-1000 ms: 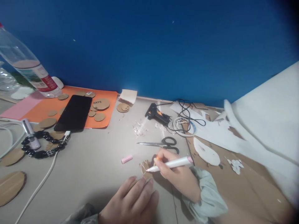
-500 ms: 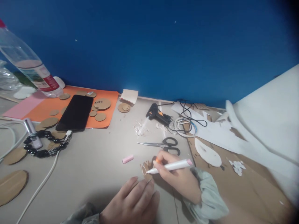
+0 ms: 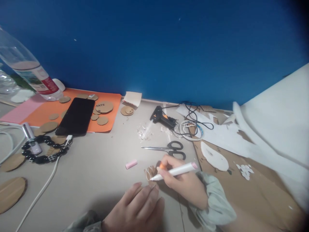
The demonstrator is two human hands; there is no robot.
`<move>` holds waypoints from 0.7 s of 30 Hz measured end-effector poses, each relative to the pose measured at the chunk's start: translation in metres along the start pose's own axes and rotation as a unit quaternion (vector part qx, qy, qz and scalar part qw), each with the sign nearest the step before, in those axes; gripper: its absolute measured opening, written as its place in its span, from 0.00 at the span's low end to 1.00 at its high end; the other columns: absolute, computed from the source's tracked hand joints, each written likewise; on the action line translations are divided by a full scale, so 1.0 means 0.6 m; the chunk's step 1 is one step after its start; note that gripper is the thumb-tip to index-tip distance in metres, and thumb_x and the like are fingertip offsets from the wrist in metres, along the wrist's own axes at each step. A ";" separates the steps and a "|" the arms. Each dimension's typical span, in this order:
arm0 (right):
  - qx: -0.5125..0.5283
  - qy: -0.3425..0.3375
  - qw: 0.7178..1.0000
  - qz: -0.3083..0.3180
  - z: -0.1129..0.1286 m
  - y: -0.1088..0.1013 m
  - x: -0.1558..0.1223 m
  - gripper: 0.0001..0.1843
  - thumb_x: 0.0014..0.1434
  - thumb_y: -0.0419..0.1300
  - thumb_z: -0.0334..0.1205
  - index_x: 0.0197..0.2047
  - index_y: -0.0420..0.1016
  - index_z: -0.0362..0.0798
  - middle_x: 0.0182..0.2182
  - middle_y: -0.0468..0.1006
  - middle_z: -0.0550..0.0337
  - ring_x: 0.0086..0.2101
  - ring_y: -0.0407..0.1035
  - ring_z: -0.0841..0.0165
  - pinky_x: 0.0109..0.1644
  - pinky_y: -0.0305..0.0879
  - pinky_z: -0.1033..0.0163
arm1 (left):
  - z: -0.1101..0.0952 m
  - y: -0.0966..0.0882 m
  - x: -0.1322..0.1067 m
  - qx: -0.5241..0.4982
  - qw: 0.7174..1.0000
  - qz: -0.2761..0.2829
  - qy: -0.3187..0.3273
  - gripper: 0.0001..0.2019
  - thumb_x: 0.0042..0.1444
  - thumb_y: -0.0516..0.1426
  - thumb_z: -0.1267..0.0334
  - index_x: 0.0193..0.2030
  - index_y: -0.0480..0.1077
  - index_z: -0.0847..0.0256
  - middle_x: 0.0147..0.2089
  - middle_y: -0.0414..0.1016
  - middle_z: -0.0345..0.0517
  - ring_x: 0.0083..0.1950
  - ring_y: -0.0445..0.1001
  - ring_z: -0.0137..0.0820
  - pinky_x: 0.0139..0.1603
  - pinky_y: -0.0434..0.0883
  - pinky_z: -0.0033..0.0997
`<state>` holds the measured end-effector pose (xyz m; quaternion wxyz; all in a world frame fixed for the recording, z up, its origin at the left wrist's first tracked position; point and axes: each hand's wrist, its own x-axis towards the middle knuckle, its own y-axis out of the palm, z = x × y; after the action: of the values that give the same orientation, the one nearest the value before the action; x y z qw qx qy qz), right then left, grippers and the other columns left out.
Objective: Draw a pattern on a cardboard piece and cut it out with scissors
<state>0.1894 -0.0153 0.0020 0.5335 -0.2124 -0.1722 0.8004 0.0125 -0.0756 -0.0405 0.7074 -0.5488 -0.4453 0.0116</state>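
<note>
A white marker [image 3: 177, 170] with a pink end is gripped in my right hand [image 3: 185, 185], whose fingers are closed round it. A small orange thing [image 3: 163, 166] shows at those fingers; its kind is unclear. The marker's tip meets a small brown cardboard piece [image 3: 152, 169] bearing white zigzag and looped lines. My left hand [image 3: 141, 206], fingers bent and close together, holds the near edge of this cardboard against the table and hides part of it. A pink marker cap [image 3: 131, 164] lies just left of the cardboard. Black-handled scissors [image 3: 176, 149] rest beyond my right hand.
Behind the scissors lie a glue gun [image 3: 163, 117] and coiled cables [image 3: 190, 130]. Leftward are a phone [image 3: 76, 116], cardboard discs [image 3: 104, 107] on orange paper [image 3: 116, 111], a beaded bracelet [image 3: 42, 159] and a bottle [image 3: 31, 75]. White paper scraps [image 3: 245, 170] lie at right.
The marker tip has moved slightly down and left on the cardboard, and the white line there looks a little longer. My left hand stays put. The view has shifted slightly.
</note>
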 end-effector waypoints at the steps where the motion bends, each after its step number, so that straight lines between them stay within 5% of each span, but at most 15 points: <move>1: -0.002 -0.002 1.000 0.002 0.000 0.000 0.000 0.11 0.59 0.55 0.40 0.26 0.62 0.48 0.21 0.66 0.68 0.23 0.60 0.72 0.27 0.56 0.67 | 0.000 0.000 0.000 -0.001 1.000 0.002 -0.002 0.14 0.61 0.47 0.72 0.38 0.73 0.59 0.42 0.76 0.43 0.45 0.72 0.31 0.57 0.60 0.36; 21: -0.011 -0.009 1.000 -0.016 -0.001 -0.001 0.000 0.12 0.61 0.53 0.40 0.26 0.61 0.48 0.20 0.63 0.69 0.22 0.57 0.74 0.26 0.55 0.68 | 0.001 -0.002 0.005 -0.002 1.000 0.003 0.000 0.14 0.62 0.46 0.73 0.37 0.73 0.59 0.42 0.76 0.43 0.43 0.72 0.30 0.58 0.60 0.35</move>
<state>0.1900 -0.0151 0.0015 0.5425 -0.2086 -0.1890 0.7915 0.0135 -0.0740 -0.0378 0.7062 -0.5513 -0.4440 0.0132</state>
